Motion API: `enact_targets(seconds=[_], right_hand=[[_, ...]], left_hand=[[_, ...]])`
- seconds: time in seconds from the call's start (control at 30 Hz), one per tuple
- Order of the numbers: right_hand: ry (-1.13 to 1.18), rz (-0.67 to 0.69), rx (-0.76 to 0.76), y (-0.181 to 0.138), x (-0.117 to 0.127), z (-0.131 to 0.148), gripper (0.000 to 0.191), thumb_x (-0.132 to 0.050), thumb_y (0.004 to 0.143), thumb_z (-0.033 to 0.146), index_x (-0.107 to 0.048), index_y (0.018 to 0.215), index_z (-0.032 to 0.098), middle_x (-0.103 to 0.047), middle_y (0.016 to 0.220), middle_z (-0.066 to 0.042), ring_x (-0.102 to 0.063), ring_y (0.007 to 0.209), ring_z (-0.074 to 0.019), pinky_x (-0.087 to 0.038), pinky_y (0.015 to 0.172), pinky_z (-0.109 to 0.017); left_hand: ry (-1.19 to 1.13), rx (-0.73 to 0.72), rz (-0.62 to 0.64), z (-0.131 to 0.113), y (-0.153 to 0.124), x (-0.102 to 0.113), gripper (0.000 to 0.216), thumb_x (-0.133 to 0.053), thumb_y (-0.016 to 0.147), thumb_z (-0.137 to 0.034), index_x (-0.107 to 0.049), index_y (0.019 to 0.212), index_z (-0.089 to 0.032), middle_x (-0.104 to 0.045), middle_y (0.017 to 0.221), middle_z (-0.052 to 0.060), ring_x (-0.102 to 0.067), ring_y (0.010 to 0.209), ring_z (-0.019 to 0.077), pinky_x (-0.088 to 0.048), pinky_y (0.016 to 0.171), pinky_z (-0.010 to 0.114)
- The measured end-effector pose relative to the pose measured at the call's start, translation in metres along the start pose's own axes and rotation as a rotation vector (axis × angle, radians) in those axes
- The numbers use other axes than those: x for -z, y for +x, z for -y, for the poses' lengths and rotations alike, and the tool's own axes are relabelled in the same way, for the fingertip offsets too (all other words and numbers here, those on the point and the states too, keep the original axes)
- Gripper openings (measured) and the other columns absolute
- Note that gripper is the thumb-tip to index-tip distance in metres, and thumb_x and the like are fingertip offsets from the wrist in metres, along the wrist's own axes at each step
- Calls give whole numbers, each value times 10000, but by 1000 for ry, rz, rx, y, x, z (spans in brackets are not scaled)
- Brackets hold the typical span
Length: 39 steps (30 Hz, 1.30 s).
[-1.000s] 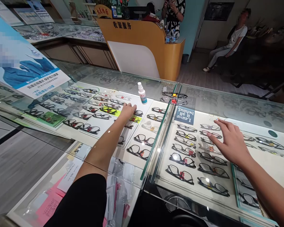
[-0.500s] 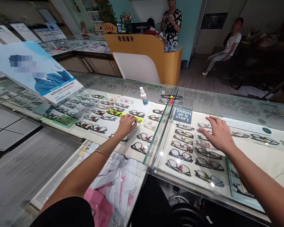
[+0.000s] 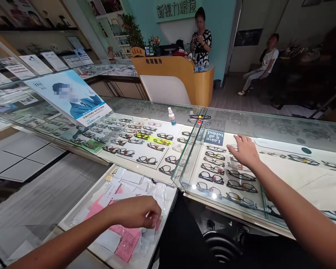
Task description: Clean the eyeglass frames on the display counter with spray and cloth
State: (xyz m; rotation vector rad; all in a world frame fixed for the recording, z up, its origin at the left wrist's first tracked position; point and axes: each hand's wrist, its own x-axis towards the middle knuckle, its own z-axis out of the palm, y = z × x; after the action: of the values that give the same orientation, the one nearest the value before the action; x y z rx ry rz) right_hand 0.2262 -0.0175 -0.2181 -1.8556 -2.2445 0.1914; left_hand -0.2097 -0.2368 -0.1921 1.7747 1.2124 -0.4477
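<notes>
My left hand (image 3: pixel 141 211) hangs over a pulled-out drawer (image 3: pixel 169 190) at the lower left. Its fingers are curled in, and I cannot make out what they hold, if anything. Beneath it lie clear plastic sleeves with white papers (image 3: pixel 133 176) and pink sheets (image 3: pixel 127 244). My right hand (image 3: pixel 244 151) rests on the glass counter top with its fingers spread, holding nothing. Rows of eyeglasses (image 3: pixel 242 175) show under the glass below it. Beside that hand is a dark blue card (image 3: pixel 214 137) with white lettering.
A white spray bottle (image 3: pixel 171 116) stands on the glass, left of eyeglasses (image 3: pixel 199 117) near the counter joint. A blue poster board (image 3: pixel 72 95) leans at the left. Beyond the counter are a wooden desk (image 3: pixel 168 67), a standing person (image 3: pixel 201 39) and a seated person (image 3: pixel 261 65).
My left hand has left the glass over the eyeglasses and come down and back over the drawer. The right hand stays on the counter. The view has tilted up a little.
</notes>
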Motion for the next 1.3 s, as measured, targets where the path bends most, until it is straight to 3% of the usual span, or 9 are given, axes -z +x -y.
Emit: enact_targets(seconds=[0.13, 0.27, 0.33, 0.4, 0.57, 0.77, 0.93, 1.13, 1.3], right_hand=[[10, 17, -1, -1, 3, 2, 829, -342, 1141, 598, -487, 1739, 42, -474, 1820, -272, -421, 1690, -445, -387, 1363, -596], [8, 27, -6, 1, 3, 2, 804, -376, 1144, 588, -482, 1741, 58, -478, 1821, -267, -425, 1680, -448, -388, 1355, -604], [-2, 33, -17, 2, 3, 2, 795, -402, 1142, 580, -486, 1742, 66, -485, 1817, -253, -427, 1672, -445, -380, 1358, -591], [-7, 32, -22, 3, 3, 3, 788, -420, 1141, 578, -492, 1742, 75, -487, 1817, -242, -431, 1665, -437, -375, 1360, -575], [10, 28, -26, 5, 4, 4, 780, -453, 1139, 587, -503, 1742, 95, -494, 1813, -218, -434, 1656, -433, -385, 1350, -575], [49, 13, -24, 8, 3, 4, 745, -502, 1127, 570, -529, 1720, 120, -508, 1803, -208, -443, 1643, -423, -403, 1324, -562], [55, 12, -26, 8, 3, 5, 742, -514, 1132, 567, -529, 1721, 117, -505, 1806, -202, -432, 1650, -423, -384, 1336, -553], [60, 28, -29, 7, 6, 6, 743, -517, 1134, 553, -524, 1729, 108, -499, 1810, -201, -422, 1663, -425, -383, 1344, -553], [51, 28, -21, 7, 6, 5, 754, -499, 1136, 571, -515, 1733, 112, -500, 1810, -217, -434, 1662, -424, -384, 1347, -568]], left_hand=[[156, -288, -135, -80, -21, 58, 236, -661, 1034, -424, -711, 823, -330, -796, 862, 8, -744, 872, 249, -526, 838, 396], [492, -253, -555, -131, 17, 153, 352, -508, 1104, -392, -737, 852, -298, -761, 813, 43, -690, 762, 241, -476, 753, 394], [700, -153, -756, -141, 57, 201, 277, -547, 1045, -269, -770, 880, -267, -770, 824, 59, -689, 797, 246, -470, 805, 389], [841, -82, -858, -143, 102, 244, 227, -599, 965, -146, -806, 922, -230, -822, 955, 101, -713, 946, 260, -467, 900, 393], [814, 119, -821, -131, 184, 312, 224, -697, 936, -178, -883, 1061, -195, -834, 1302, 159, -635, 1299, 341, -430, 1118, 447], [744, 128, -701, -109, 220, 342, 232, -786, 933, -301, -917, 1122, -268, -831, 1395, 104, -570, 1378, 349, -395, 1208, 484], [685, 130, -661, -108, 237, 353, 226, -844, 910, -402, -925, 1077, -274, -858, 1269, 96, -585, 1353, 349, -376, 1229, 499], [669, 130, -662, -119, 233, 344, 162, -882, 810, -250, -912, 966, -221, -862, 1102, 128, -570, 1339, 369, -360, 1231, 509], [697, 108, -659, -123, 200, 321, 171, -801, 859, -215, -905, 994, -217, -854, 1086, 136, -551, 1329, 360, -363, 1212, 512]])
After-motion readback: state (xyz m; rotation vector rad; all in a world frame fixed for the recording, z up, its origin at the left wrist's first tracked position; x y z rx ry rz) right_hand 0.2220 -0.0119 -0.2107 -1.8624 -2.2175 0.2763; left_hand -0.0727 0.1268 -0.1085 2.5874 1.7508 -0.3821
